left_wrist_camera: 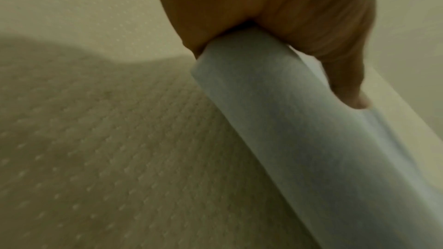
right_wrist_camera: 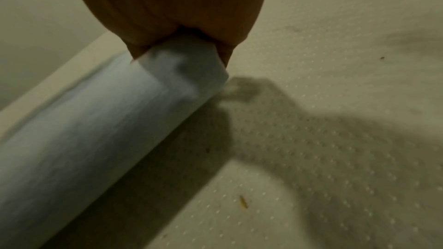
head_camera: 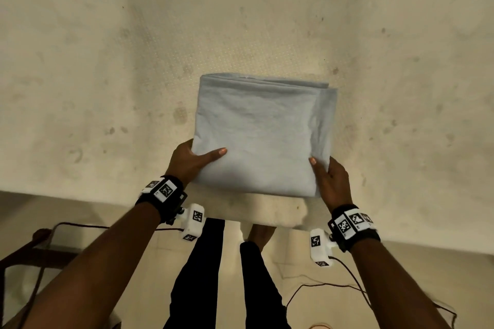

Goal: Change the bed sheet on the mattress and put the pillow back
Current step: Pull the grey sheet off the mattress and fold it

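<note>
A folded pale blue bed sheet (head_camera: pixel 263 133) hangs a little above the bare, stained cream mattress (head_camera: pixel 107 75), near its front edge. My left hand (head_camera: pixel 191 160) grips the sheet's near left corner, thumb on top and fingers underneath. My right hand (head_camera: pixel 330 179) grips the near right corner the same way. In the left wrist view the sheet (left_wrist_camera: pixel 299 130) shows as a thick folded edge under my left hand (left_wrist_camera: pixel 275 26). The right wrist view shows the sheet's folded edge (right_wrist_camera: pixel 100 132) under my right hand (right_wrist_camera: pixel 182 16), its shadow on the mattress (right_wrist_camera: pixel 335 139). No pillow is in view.
The mattress's front edge (head_camera: pixel 80 195) runs across the lower head view, with pale floor (head_camera: pixel 307 275) below it. My legs in dark trousers (head_camera: pixel 197 275) stand against the bed. A dark wooden frame (head_camera: pixel 32 251) sits at lower left. Thin cables (head_camera: pixel 347 286) trail from the wrist cameras.
</note>
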`<state>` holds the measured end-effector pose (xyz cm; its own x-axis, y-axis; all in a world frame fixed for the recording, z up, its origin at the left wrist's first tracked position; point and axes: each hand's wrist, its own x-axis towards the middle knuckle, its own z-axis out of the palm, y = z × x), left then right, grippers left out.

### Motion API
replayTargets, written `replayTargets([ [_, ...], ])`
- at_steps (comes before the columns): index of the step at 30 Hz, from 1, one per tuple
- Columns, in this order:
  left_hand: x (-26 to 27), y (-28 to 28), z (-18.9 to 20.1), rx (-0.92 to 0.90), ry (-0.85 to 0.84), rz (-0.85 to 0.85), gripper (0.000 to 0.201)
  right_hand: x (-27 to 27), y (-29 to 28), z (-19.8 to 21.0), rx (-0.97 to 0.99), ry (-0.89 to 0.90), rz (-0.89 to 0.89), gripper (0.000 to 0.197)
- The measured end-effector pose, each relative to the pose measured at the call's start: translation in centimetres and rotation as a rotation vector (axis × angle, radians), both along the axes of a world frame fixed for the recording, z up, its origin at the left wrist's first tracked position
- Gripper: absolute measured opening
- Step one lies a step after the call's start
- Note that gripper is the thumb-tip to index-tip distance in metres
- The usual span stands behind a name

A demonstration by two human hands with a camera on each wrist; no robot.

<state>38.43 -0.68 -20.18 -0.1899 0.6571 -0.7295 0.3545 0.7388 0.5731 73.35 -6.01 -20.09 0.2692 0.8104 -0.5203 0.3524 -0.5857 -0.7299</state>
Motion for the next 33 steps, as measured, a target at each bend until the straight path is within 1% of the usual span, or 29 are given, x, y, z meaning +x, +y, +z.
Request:
replayTargets([
  [1, -0.2, -0.1, 0.2, 0.039, 0.051, -0.012, 0.049, -0.3, -0.2, 0.0, 0.028, -0.017, -0.028, 0.032],
  [3, -0.4, -0.2, 0.3, 0.061, 0.147, -0.02, 0.055, -0.8, -0.7, -0.1, 0.046, -0.046, -0.066, 0.034],
  [6, -0.4, -1.7, -0.9, 0.009, 0.307, -0.081, 0.063, -1.8, -2.6, -1.0, -0.033, -0.172, -0.064, 0.044],
  [9, 0.0, -3.4, -1.9, -0.005, 0.442, -0.132, 0.084, -2.7, -4.0, -1.6, -0.161, -0.373, 0.013, 0.048],
  [12, 0.6, -3.7, -1.9, 0.019, 0.536, -0.186, 0.089, -2.8, -4.1, -1.9, -0.185, -0.515, 0.089, 0.05],
  [15, 1.2, -3.8, -1.2, 0.06, 0.619, -0.2, 0.094, -2.9, -4.1, -2.0, -0.204, -0.564, 0.099, 0.051],
  [17, 1.7, -4.3, -0.7, 0.144, 0.685, -0.185, 0.092, -3.2, -3.9, -1.6, -0.16, -0.569, 0.01, 0.045],
  [18, 2.1, -4.7, -0.5, 0.215, 0.734, -0.191, 0.089, -3.5, -3.7, -1.3, -0.097, -0.591, -0.032, 0.043],
  [19, 2.6, -5.1, -0.3, 0.306, 0.803, -0.229, 0.085, -3.9, -3.5, -0.8, -0.013, -0.647, -0.034, 0.043],
  [21, 4.6, -5.7, 0.1, 0.478, 0.96, -0.394, 0.078, -5.8, -2.8, 0.1, 0.175, -0.773, 0.022, 0.048],
  [22, 6.1, -6.0, 0.2, 0.536, 0.981, -0.487, 0.075, -7.4, -2.5, 0.5, 0.249, -0.792, 0.09, 0.05],
  [24, 9.3, -6.6, -0.8, 0.613, 0.87, -0.66, 0.069, -11.2, -2.2, 0.6, 0.282, -0.759, 0.319, 0.056],
  [26, 10.6, -7.0, -2.7, 0.583, 0.788, -0.856, 0.067, -14.1, -2.2, -0.9, 0.227, -0.696, 0.533, 0.06],
  [27, 10.4, -7.1, -3.6, 0.542, 0.784, -0.931, 0.066, -14.9, -2.0, -1.9, 0.185, -0.682, 0.583, 0.061],
  [29, 9.4, -6.8, -4.8, 0.499, 0.779, -0.994, 0.064, -14.8, -1.8, -3.7, 0.122, -0.695, 0.625, 0.064],
  [33, 8.5, -6.4, -4.9, 0.534, 0.711, -1.009, 0.07, -11.2, -1.9, -5.2, 0.181, -0.732, 0.778, 0.072],
])
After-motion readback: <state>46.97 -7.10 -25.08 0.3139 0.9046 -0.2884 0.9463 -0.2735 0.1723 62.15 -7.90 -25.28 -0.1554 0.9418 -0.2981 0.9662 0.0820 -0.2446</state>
